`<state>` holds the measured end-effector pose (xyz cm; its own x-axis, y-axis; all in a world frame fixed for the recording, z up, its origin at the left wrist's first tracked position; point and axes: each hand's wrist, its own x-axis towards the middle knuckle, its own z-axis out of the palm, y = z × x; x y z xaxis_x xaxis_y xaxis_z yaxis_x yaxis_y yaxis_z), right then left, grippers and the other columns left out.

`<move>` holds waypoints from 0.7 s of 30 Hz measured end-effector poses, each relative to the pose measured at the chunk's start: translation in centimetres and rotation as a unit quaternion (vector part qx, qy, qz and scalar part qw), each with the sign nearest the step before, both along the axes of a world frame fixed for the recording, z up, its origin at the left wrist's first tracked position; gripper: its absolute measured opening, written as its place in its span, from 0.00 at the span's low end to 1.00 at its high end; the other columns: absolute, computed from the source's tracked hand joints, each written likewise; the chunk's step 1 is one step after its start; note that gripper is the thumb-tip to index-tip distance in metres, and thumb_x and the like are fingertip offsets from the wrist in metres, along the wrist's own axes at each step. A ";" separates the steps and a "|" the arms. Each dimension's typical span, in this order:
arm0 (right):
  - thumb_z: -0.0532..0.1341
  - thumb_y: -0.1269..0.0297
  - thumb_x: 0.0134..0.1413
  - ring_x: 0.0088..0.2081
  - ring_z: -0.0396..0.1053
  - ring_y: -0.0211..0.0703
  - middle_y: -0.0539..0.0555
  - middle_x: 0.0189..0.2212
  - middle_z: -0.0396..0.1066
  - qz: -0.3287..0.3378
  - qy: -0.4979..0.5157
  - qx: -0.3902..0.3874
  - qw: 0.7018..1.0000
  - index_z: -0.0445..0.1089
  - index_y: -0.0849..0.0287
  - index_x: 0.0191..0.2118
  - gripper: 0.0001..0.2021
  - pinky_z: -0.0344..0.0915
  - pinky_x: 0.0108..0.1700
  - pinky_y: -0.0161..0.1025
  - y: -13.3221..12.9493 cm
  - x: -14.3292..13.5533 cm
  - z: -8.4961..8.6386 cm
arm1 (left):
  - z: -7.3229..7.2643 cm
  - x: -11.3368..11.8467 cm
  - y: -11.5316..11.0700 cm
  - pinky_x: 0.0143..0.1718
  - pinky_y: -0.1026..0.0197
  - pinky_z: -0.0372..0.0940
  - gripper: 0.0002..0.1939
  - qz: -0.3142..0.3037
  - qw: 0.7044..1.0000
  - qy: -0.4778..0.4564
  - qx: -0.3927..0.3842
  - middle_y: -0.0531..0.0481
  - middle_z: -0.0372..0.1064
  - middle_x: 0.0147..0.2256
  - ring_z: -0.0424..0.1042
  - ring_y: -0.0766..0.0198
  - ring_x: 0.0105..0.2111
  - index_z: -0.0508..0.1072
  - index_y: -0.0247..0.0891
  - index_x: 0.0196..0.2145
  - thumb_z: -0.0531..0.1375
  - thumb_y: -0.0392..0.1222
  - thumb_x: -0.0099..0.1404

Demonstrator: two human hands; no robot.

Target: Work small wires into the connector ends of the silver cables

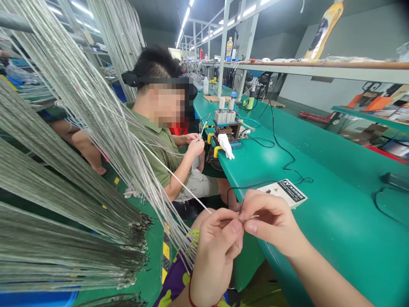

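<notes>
Smooth green matting, faintly glossy, covers the long bench (332, 221) beneath strip lights. Nearest, the left hand (219, 243), a thin red cord round its wrist, and the right hand (271, 217) meet at the bench's near edge, both pinching one slim cable (191, 193) between thumb and fingers. Its sheath is pale and round; fine strands show where the fingertips meet, and a light, slightly bent tip pokes out between the right thumb and forefinger, pointing right. The cable's long axis slants from upper left down to the left hand, then lies nearly level across the pinch. At the left hangs a bundle of silvery, braided-looking cables (105, 106). Just beyond the right hand lies a flat printed card (277, 192). Farther along, a co-worker in an olive shirt (159, 147) holds a thin piece beside a blocky metal fixture (227, 128) draped with a limp white glove (225, 146).
</notes>
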<state>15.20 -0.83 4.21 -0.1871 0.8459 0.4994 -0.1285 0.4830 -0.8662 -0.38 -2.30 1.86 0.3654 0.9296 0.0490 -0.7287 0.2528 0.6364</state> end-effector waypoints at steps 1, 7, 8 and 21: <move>0.73 0.60 0.62 0.31 0.68 0.43 0.52 0.29 0.72 0.008 0.001 -0.001 1.000 0.84 0.50 0.40 0.03 0.65 0.33 0.40 0.0 0.0 -0.1 | 0.0 -0.1 0.0 0.19 0.68 0.38 0.11 -0.006 1.000 -0.005 0.001 0.59 0.63 0.20 0.47 0.78 0.16 0.85 0.40 0.37 0.76 0.49 0.65; 0.75 0.58 0.58 0.28 0.62 0.40 0.49 0.27 0.66 0.077 0.037 -0.069 0.994 0.84 0.50 0.38 0.05 0.58 0.30 0.37 0.3 0.1 -0.5 | 0.0 -0.7 0.2 0.19 0.68 0.38 0.12 -0.077 0.997 -0.009 0.001 0.58 0.62 0.18 0.47 0.78 0.15 0.81 0.36 0.35 0.73 0.48 0.68; 0.76 0.58 0.57 0.28 0.61 0.40 0.49 0.27 0.66 0.083 0.039 -0.083 0.992 0.83 0.51 0.37 0.05 0.58 0.29 0.37 0.3 0.2 -0.6 | 0.0 -0.8 0.2 0.19 0.68 0.39 0.13 -0.091 0.996 -0.010 -0.001 0.59 0.61 0.18 0.47 0.78 0.15 0.79 0.36 0.33 0.73 0.47 0.68; 0.77 0.60 0.55 0.30 0.69 0.43 0.50 0.27 0.73 0.018 0.111 -0.039 0.993 0.82 0.50 0.34 0.05 0.65 0.33 0.41 0.4 -0.2 -1.3 | 0.5 -1.1 0.1 0.20 0.67 0.42 0.16 -0.098 0.995 0.021 -0.003 0.57 0.61 0.19 0.47 0.76 0.17 0.77 0.35 0.28 0.75 0.47 0.65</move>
<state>14.97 -0.40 2.87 -0.1111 0.8783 0.4650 -0.3361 0.4071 -0.8493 -1.51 -2.15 2.37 0.5408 0.8407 0.0255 -0.6382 0.3904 0.6635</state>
